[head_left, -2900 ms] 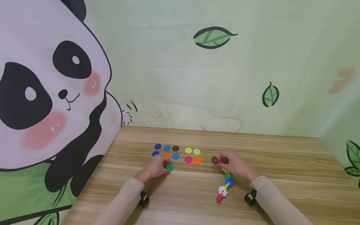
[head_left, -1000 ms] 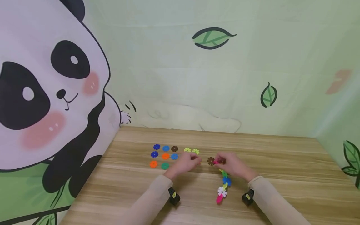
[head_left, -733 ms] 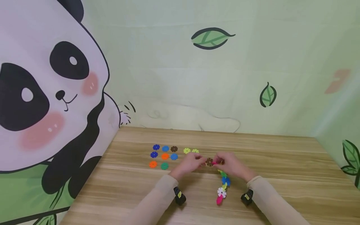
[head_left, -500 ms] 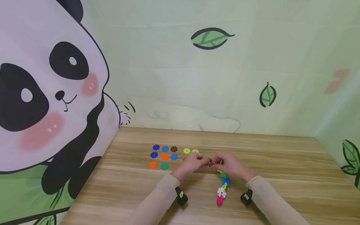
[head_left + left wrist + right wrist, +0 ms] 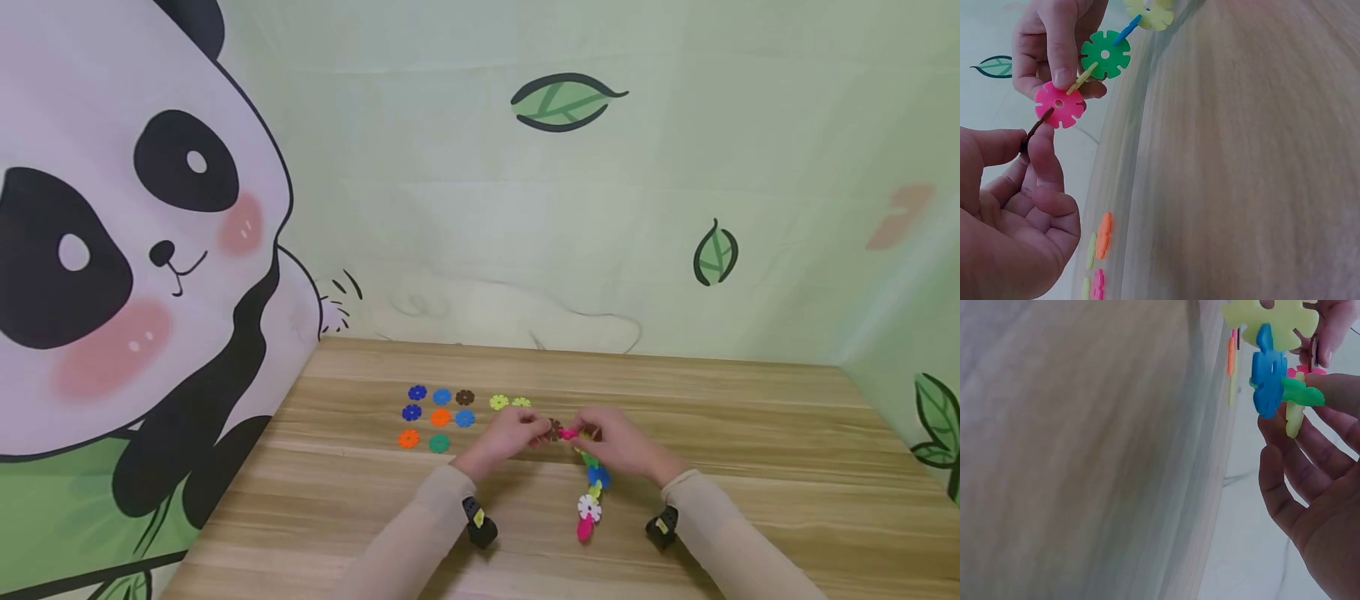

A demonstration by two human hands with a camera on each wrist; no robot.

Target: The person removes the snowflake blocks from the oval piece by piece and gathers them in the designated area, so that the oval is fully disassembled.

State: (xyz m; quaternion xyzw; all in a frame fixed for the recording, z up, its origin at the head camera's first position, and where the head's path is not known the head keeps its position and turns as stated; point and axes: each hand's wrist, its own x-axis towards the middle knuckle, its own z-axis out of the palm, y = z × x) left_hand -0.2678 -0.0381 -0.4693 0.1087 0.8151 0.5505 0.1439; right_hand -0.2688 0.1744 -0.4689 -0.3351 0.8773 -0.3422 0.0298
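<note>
In the head view, my left hand (image 5: 510,435) pinches a brown notched building disc (image 5: 555,428) by its edge, between thumb and forefinger. That disc is slotted into a pink disc (image 5: 1059,104), which my right hand (image 5: 613,438) pinches from the other side. From the pink disc runs a chain of interlocked discs: yellow, green (image 5: 1105,55), blue (image 5: 1269,375) and pale yellow (image 5: 1275,322). Its lower end, with a white disc (image 5: 589,507) and another pink one (image 5: 585,529), hangs toward me. My right fingers partly hide the joint.
Left of my hands, loose discs lie in rows on the wooden table (image 5: 300,517), among them dark blue (image 5: 417,392), orange (image 5: 408,438) and green (image 5: 438,443). Two yellow-green discs (image 5: 498,402) lie behind my left hand. A painted panda wall (image 5: 225,250) borders the table's left side.
My left hand has left the green disc, moved right and now pinches the brown disc. My right hand stays nearly in place; the chain has shifted slightly.
</note>
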